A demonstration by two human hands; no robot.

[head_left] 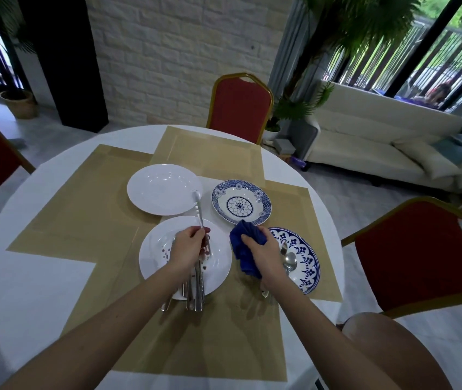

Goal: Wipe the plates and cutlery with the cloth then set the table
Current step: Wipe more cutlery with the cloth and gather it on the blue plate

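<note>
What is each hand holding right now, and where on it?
Left hand grips a piece of cutlery by its near end, far end sticking out. Right hand grips the blue cloth around its bunched middle.

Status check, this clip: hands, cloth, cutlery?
Left hand holding one utensil. Right hand gripping blue cloth. Stained white plate unwiped. Nothing blocking.

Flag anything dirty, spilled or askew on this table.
The near white plate has reddish spots and smears on it, so it looks unwiped. Cutlery lies piled across it, handles overhanging its near rim onto the mat.
</note>
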